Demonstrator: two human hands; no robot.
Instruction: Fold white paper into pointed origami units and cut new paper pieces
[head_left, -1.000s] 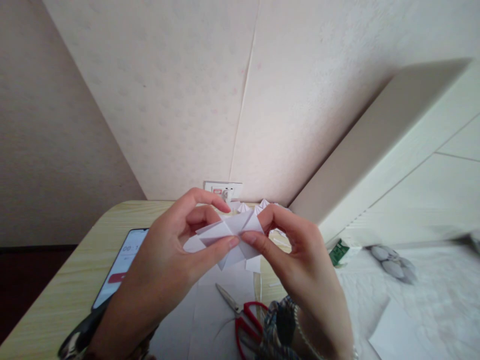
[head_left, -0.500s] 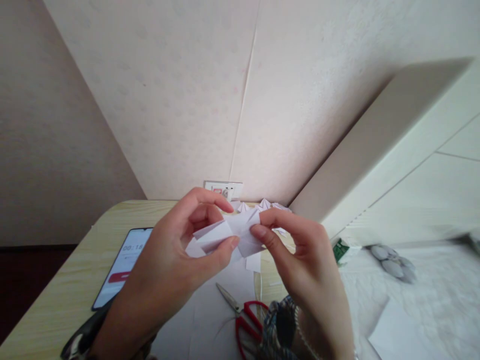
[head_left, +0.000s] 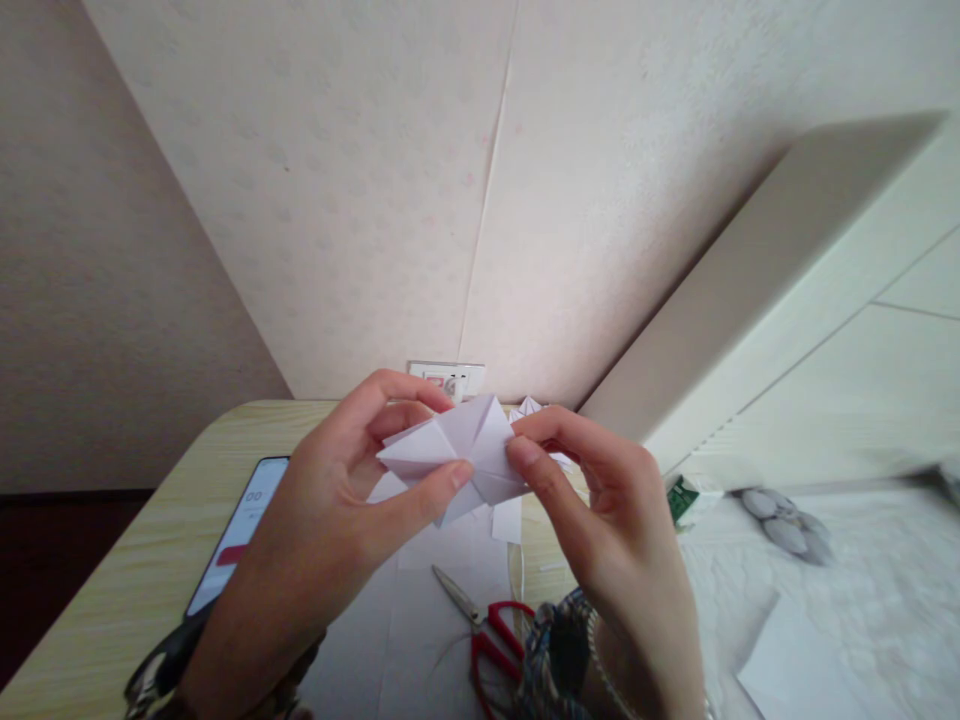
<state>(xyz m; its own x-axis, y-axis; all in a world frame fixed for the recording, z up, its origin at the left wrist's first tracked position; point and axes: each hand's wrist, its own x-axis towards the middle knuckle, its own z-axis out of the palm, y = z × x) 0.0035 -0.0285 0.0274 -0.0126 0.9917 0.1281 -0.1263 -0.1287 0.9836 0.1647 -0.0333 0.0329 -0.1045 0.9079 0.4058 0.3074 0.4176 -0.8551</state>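
A white folded paper piece (head_left: 480, 440) with creased, pointed flaps is held up between both hands above the table. My left hand (head_left: 375, 480) grips it from the left, thumb pressed on its front face and fingers behind. At its right edge, my right hand (head_left: 600, 490) pinches the paper between thumb and index finger. Below the hands, red-handled scissors (head_left: 480, 620) lie on white paper sheets (head_left: 405, 630). More folded white paper (head_left: 529, 407) sits behind, near the wall, partly hidden by the hands.
A phone (head_left: 236, 540) with a lit screen lies on the wooden table (head_left: 112, 570), partly covered by my left forearm. A wall socket (head_left: 448, 378) is behind. To the right are a green-and-white packet (head_left: 682, 500), a grey petal-shaped item (head_left: 784, 525) and a paper sheet (head_left: 795, 660) on white quilted fabric.
The folded paper has turned and spread, so a wider creased face with pointed flaps now shows. Both hands stay in nearly the same place, still holding it.
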